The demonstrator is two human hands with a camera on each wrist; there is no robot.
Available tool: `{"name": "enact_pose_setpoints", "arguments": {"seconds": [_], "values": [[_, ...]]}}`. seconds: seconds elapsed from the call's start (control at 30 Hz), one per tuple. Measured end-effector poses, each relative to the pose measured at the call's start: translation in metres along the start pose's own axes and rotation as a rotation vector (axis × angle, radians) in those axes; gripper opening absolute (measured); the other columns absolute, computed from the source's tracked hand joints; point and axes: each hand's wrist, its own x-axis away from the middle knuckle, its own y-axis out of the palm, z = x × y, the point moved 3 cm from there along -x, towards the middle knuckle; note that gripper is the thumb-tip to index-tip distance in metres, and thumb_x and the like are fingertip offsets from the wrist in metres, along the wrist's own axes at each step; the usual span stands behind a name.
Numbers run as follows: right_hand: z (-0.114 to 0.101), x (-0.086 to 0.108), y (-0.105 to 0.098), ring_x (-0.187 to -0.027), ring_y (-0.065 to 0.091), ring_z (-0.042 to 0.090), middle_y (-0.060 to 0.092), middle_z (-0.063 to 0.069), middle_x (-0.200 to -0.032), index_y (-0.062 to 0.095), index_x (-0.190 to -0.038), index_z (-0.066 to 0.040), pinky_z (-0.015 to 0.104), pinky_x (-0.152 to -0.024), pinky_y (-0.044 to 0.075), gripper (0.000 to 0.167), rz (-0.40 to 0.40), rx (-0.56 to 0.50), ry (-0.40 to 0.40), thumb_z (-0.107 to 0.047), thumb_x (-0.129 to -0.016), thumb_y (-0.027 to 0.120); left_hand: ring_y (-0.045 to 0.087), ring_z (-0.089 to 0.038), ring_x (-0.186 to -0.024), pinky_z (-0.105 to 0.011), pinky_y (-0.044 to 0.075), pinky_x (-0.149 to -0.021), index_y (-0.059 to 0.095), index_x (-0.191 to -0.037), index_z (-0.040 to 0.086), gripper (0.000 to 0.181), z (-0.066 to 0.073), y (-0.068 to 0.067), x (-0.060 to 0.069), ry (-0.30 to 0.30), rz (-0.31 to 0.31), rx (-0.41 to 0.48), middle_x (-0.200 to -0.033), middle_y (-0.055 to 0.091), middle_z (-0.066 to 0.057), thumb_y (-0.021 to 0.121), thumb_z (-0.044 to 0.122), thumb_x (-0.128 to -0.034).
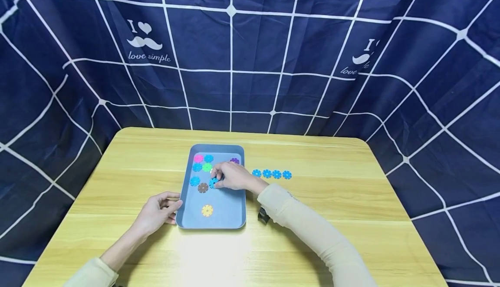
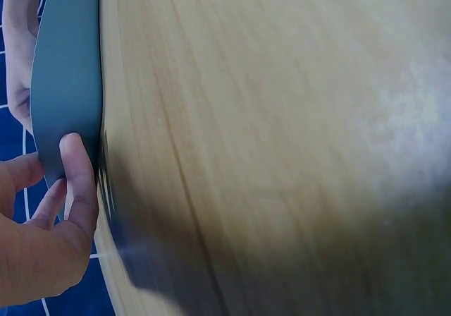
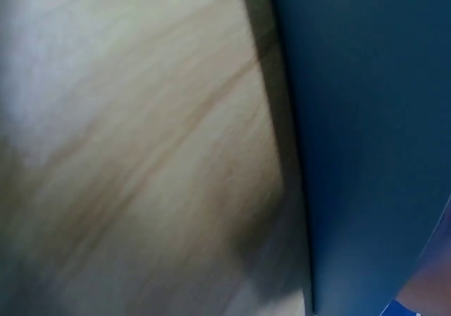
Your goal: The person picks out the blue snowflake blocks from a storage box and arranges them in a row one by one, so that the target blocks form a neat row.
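Note:
A grey tray (image 1: 211, 222) lies on the table with several notched plastic snowflake discs in it. My left hand (image 1: 156, 212) grips its left wall, the thumb at the rim and the fingers along the outside; the left wrist view shows these fingers (image 2: 81, 189) against the wall. My right hand (image 1: 233, 176) reaches over the tray's right wall and pinches a blue snowflake disc (image 1: 212, 183), partly hidden by the fingertips. Around it lie a brown disc (image 1: 202, 188), a light-blue disc (image 1: 195, 181) and a green disc (image 1: 207, 167). In the right wrist view only a sliver of hand shows.
Several blue discs (image 1: 276, 174) form a row on the wooden table (image 1: 332, 200) right of the tray. A pink disc (image 1: 199, 159), a purple disc (image 1: 234, 161) and a yellow disc (image 1: 207, 210) also lie in the tray. A dark blue checked curtain (image 1: 254, 39) surrounds the table.

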Motion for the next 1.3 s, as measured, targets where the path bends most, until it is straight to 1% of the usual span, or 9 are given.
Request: {"name": "enact_pose_setpoints", "arguments": {"seconds": [0.13, 0.33, 0.43, 0.57, 0.67, 0.87, 0.9, 1.1, 1.3], "values": [[0.000, 0.001, -0.001, -0.082, 0.059, 0.006, 0.070, -0.008, -0.089, 0.076, -0.107, -0.018, 0.026, -0.086, 0.054, 0.018, -0.004, -0.020, -0.021, -0.020, -0.091, 0.085, 0.067, -0.015, -0.073, -0.028, 0.068, -0.068, 0.055, -0.141, -0.011, 0.044, -0.002, 0.000, -0.001, 0.000, 0.003, 0.000, -0.102, 0.073, -0.015, 0.064, 0.011, -0.1044], [0.002, 0.004, -0.004, -0.078, 0.059, 0.004, 0.073, -0.004, -0.087, 0.078, -0.106, -0.013, 0.019, -0.077, 0.053, 0.010, 0.000, -0.065, -0.051, -0.015, -0.096, 0.078, 0.067, -0.015, -0.073, -0.028, 0.068, -0.067, 0.056, -0.140, -0.011, 0.043, -0.004, 0.001, -0.001, 0.011, 0.010, -0.004, -0.103, 0.073, -0.017, 0.065, 0.011, -0.1047], [0.003, 0.006, -0.006, -0.078, 0.059, 0.003, 0.073, -0.003, -0.087, 0.078, -0.106, -0.010, 0.017, -0.076, 0.052, 0.010, 0.013, -0.092, -0.068, -0.013, -0.097, 0.076, 0.067, -0.015, -0.073, -0.028, 0.068, -0.067, 0.056, -0.140, -0.011, 0.043, -0.003, 0.001, -0.001, 0.013, 0.010, 0.002, -0.102, 0.073, -0.017, 0.065, 0.011, -0.1046], [0.003, 0.008, -0.009, -0.076, 0.060, 0.003, 0.074, -0.004, -0.086, 0.078, -0.106, -0.010, 0.017, -0.078, 0.053, 0.009, 0.026, -0.121, -0.076, -0.012, -0.098, 0.075, 0.067, -0.015, -0.072, -0.028, 0.068, -0.067, 0.056, -0.140, -0.011, 0.043, -0.003, 0.001, -0.001, 0.013, 0.008, 0.006, -0.102, 0.073, -0.017, 0.065, 0.011, -0.1046], [0.002, 0.011, -0.012, -0.073, 0.060, 0.002, 0.073, -0.005, -0.086, 0.077, -0.107, -0.012, 0.018, -0.077, 0.053, 0.009, 0.025, -0.133, -0.068, -0.015, -0.099, 0.074, 0.067, -0.015, -0.072, -0.028, 0.068, -0.067, 0.056, -0.141, -0.011, 0.043, -0.003, 0.001, -0.001, 0.012, 0.006, 0.005, -0.102, 0.073, -0.017, 0.064, 0.010, -0.1046], [0.001, 0.017, -0.019, -0.076, 0.060, 0.004, 0.073, -0.003, -0.090, 0.077, -0.107, -0.014, 0.017, -0.075, 0.054, 0.009, 0.031, -0.155, -0.067, -0.017, -0.099, 0.075, 0.067, -0.015, -0.072, -0.028, 0.068, -0.067, 0.056, -0.140, -0.011, 0.043, -0.002, 0.001, -0.001, 0.013, 0.010, 0.001, -0.103, 0.073, -0.017, 0.064, 0.011, -0.1048], [0.001, 0.018, -0.021, -0.076, 0.061, 0.004, 0.073, -0.003, -0.090, 0.077, -0.106, -0.014, 0.017, -0.074, 0.054, 0.008, 0.035, -0.157, -0.069, -0.017, -0.099, 0.075, 0.068, -0.015, -0.072, -0.028, 0.068, -0.067, 0.055, -0.140, -0.012, 0.043, -0.002, 0.001, -0.001, 0.020, 0.007, -0.003, -0.103, 0.073, -0.017, 0.064, 0.011, -0.1052], [0.004, 0.025, -0.029, -0.077, 0.061, 0.006, 0.073, 0.002, -0.093, 0.077, -0.107, -0.012, 0.017, -0.066, 0.054, 0.010, 0.056, -0.193, -0.079, -0.017, -0.099, 0.075, 0.068, -0.016, -0.073, -0.028, 0.068, -0.067, 0.055, -0.140, -0.012, 0.043, 0.000, 0.002, -0.001, 0.015, 0.008, 0.002, -0.102, 0.073, -0.017, 0.064, 0.011, -0.1052], [0.012, 0.036, -0.037, -0.079, 0.062, 0.011, 0.073, 0.004, -0.094, 0.076, -0.110, -0.011, 0.020, -0.063, 0.056, 0.011, 0.091, -0.255, -0.073, -0.014, -0.099, 0.074, 0.068, -0.017, -0.074, -0.028, 0.068, -0.068, 0.055, -0.141, -0.011, 0.044, 0.001, 0.004, -0.002, 0.002, 0.013, 0.009, -0.101, 0.072, -0.016, 0.064, 0.012, -0.1050]]}}
